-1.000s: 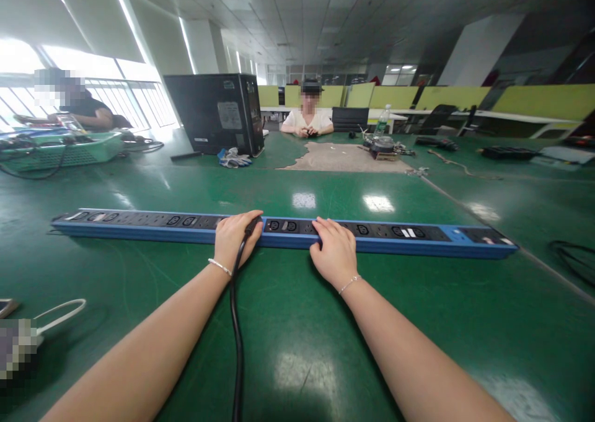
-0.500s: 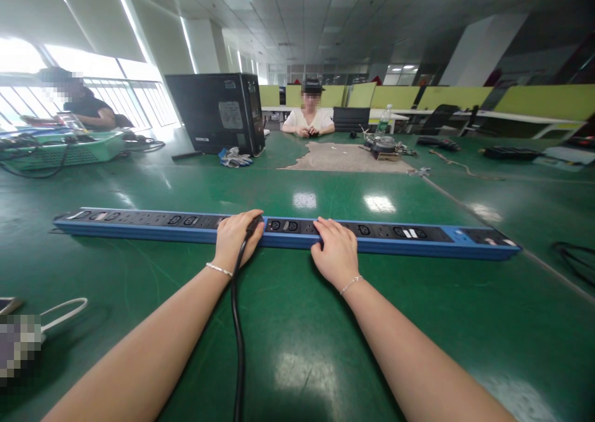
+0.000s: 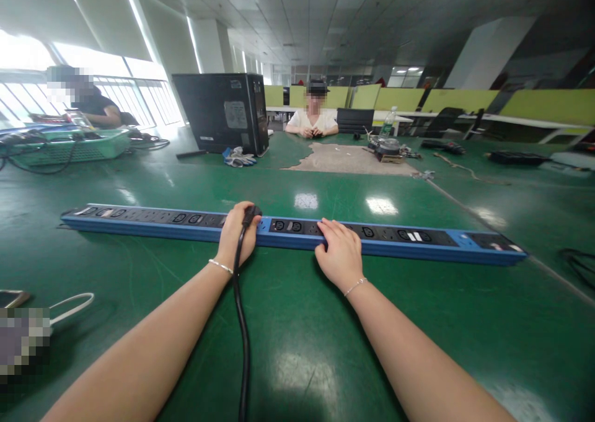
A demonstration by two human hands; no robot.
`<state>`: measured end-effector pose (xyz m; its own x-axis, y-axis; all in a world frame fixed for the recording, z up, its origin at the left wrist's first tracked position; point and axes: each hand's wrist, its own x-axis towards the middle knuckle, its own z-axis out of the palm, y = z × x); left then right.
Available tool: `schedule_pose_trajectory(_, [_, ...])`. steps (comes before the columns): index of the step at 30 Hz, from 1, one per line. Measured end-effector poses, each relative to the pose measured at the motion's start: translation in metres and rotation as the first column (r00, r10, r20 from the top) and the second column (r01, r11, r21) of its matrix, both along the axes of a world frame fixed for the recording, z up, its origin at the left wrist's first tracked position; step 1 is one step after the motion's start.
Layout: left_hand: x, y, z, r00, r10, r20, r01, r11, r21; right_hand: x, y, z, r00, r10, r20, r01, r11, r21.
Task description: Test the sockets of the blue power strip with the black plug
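Observation:
A long blue power strip (image 3: pixel 288 241) with a black face and rows of sockets lies crosswise on the green table. My left hand (image 3: pixel 236 233) is closed around the black plug (image 3: pixel 251 215) of a power cord, just over the strip left of its middle. The plug's prongs cannot be seen. Its black cable (image 3: pixel 242 335) hangs past my wrist and runs toward me across the table. My right hand (image 3: pixel 341 251) holds the strip right of the middle, fingers laid over the socket face and thumb against the near side.
Beyond the strip stand a black computer case (image 3: pixel 218 112), gloves (image 3: pixel 239 157) and a green basket of cables (image 3: pixel 93 144). A person (image 3: pixel 312 121) sits across the table, another at far left. A bottle (image 3: pixel 388 123) stands at the back, with a blurred-out object (image 3: pixel 23 341) at near left.
My left hand has lifted and tilted a little, with the plug higher and more of it showing. My right hand stays on the strip. The whole view has shifted slightly.

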<state>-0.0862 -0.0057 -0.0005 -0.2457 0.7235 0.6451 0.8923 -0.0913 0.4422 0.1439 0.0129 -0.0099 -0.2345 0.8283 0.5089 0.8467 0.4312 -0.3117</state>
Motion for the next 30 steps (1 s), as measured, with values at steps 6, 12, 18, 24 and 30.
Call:
schedule_pose_trajectory(6, [-0.032,-0.002,0.016,0.991,0.079,0.11,-0.084,0.996,0.044,0.001,0.001,-0.001,1.0,0.008,0.0,-0.008,1.0,-0.001])
schedule_pose_trajectory(12, [-0.094,-0.008,0.023,0.957,0.214,0.196,-0.205,0.977,-0.065,0.001,0.001,0.0,1.0,0.009,0.004,-0.009,1.0,-0.002])
schedule_pose_trajectory(18, [-0.12,-0.013,0.021,0.981,0.161,0.11,-0.135,0.968,-0.21,0.002,0.001,0.0,1.0,0.011,0.002,-0.011,1.0,0.001])
schedule_pose_trajectory(24, [-0.125,-0.013,0.017,0.997,0.049,0.068,-0.03,0.966,-0.256,0.002,0.001,-0.001,1.0,0.011,0.004,-0.011,1.0,0.012])
schedule_pose_trajectory(30, [-0.122,-0.016,0.017,0.998,0.003,0.062,0.016,0.952,-0.307,0.002,0.002,-0.001,1.0,0.007,0.018,-0.008,1.0,0.017])
